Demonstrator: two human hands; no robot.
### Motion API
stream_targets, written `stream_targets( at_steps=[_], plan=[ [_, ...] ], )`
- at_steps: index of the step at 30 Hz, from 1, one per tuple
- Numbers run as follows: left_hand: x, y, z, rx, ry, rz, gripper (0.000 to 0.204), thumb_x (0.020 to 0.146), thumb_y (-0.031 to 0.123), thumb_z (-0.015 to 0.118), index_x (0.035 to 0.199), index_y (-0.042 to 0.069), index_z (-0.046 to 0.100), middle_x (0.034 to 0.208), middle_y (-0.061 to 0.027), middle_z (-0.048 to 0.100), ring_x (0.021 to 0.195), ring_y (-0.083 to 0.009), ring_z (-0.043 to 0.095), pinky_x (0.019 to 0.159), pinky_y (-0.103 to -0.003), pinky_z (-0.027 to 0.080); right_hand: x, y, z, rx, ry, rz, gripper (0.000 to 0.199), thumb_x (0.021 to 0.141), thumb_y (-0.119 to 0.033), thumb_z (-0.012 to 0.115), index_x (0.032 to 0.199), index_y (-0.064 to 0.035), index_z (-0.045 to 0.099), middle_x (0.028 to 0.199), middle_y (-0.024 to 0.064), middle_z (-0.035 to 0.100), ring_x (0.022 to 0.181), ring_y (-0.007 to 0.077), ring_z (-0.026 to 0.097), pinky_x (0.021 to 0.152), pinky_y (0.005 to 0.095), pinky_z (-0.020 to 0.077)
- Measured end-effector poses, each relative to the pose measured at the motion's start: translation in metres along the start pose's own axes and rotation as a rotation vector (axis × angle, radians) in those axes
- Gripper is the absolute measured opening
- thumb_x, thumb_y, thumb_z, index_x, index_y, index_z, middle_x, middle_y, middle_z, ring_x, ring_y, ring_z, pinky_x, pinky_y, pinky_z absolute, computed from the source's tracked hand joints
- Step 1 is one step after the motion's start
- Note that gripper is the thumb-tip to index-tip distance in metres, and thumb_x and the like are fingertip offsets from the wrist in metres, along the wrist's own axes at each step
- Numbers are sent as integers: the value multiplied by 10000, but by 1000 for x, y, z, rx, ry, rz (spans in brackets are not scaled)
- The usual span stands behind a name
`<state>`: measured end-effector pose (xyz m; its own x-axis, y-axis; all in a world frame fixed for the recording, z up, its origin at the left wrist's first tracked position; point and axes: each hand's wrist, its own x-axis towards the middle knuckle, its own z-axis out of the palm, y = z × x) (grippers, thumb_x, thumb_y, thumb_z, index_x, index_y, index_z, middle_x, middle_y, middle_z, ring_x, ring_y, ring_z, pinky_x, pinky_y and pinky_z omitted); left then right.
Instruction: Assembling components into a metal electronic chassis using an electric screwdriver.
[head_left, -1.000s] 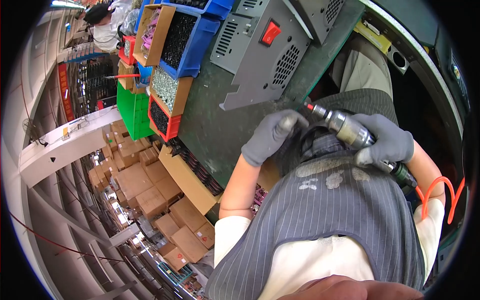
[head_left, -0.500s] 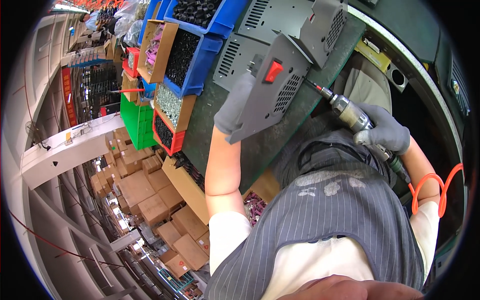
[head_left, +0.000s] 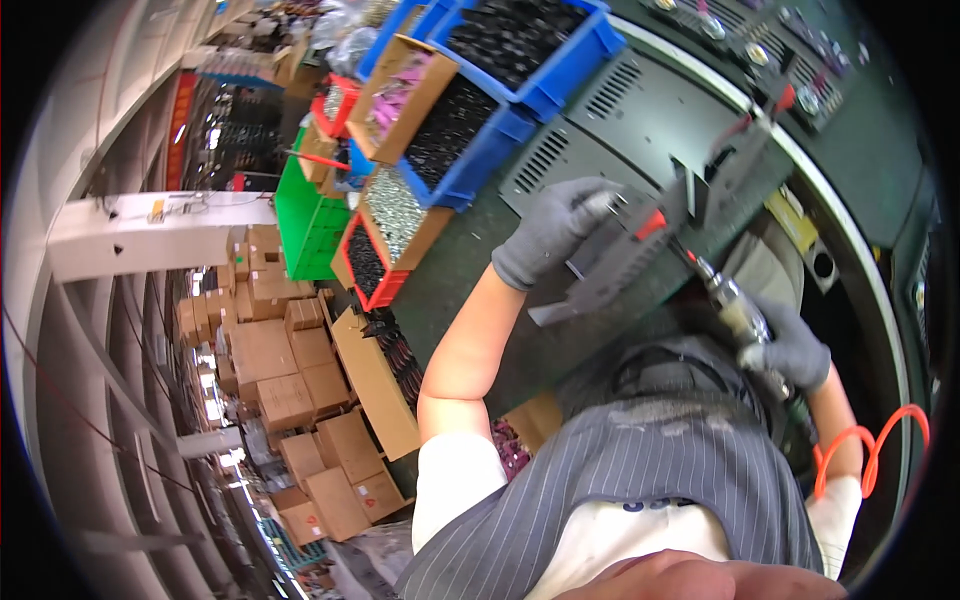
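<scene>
A perforated grey metal panel with a red rocker switch stands tilted over the bench, blurred by motion. My gloved left hand is at the panel's far side, its fingers closed at the edge near the back of the switch. The exact grip of the fingertips is partly hidden. In my gloved right hand is a power screwdriver, its bit pointing up and left toward the panel but apart from it. An orange coiled hose hangs by my right forearm.
Flat grey slotted panels lie on the dark green bench. Blue bins of black parts, a carton of screws and a red bin line the left. Another metal piece stands beyond the switch panel.
The panel has turned so that it shows more edge-on. My left hand has come up from behind it toward the switch's back. The screwdriver stays in my right hand; the whole view has shifted.
</scene>
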<state>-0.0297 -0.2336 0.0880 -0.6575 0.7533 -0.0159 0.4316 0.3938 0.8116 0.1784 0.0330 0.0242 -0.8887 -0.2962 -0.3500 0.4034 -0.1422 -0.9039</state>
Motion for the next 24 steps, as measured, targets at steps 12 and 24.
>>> stream_targets(
  at_steps=[12, 24],
  plan=[
    [4, -107, -94, 969, 619, -304, 636, 885, 556, 424, 1248, 40, 501, 1177, -185, 563, 1114, -355, 512, 953, -446, 384, -16, 12, 11, -28, 45, 11, 834, 556, -387, 824, 1202, 37, 511, 1032, 56, 575, 941, 151, 512, 870, 296, 408],
    [-11, -106, -64, 1319, 725, -240, 758, 847, 608, 442, 1335, 32, 374, 1303, -192, 464, 1237, -358, 405, 1011, -499, 299, -117, -18, -69, -208, 487, 384, 428, 674, -318, 720, 950, -25, 573, 724, 14, 548, 636, 97, 533, 567, 262, 462]
  ],
)
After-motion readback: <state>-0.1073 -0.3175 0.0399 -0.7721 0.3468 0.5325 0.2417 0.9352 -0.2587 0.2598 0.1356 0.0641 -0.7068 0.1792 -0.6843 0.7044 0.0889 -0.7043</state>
